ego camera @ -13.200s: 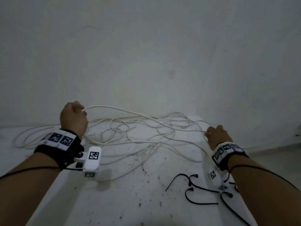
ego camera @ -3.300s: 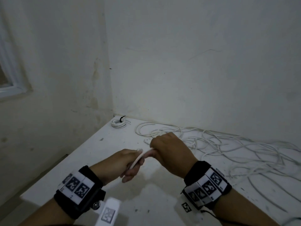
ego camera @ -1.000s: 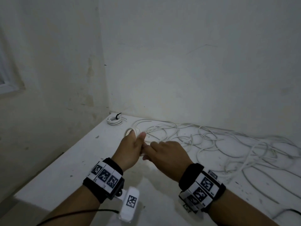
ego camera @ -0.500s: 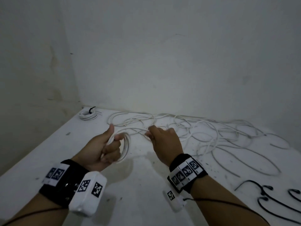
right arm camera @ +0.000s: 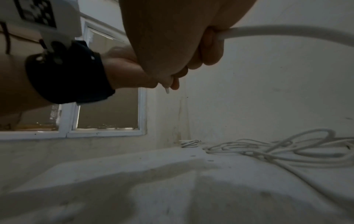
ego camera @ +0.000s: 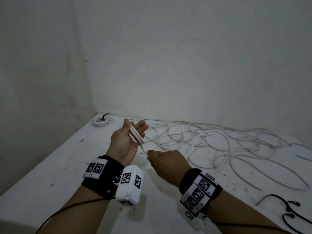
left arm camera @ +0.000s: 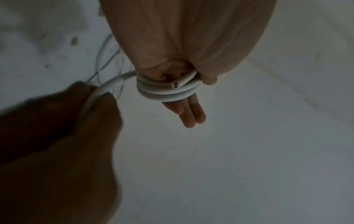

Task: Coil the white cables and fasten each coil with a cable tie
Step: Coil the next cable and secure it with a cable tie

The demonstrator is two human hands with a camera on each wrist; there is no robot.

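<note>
Right hand pinches thin white round cable, feeding wraps onto left hand, fingers spread flat, thumb up. Risk: loops slip off straight fingers w/o thumb clamp. Beyond: loose white cable tangle on surface, may snag; black ties far right; tied coil in corner.

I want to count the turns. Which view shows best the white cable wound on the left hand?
The left wrist view: the wound cable and its cut end are close there, around the left hand. The head view shows it small; in the right wrist view only the end shows.
</note>
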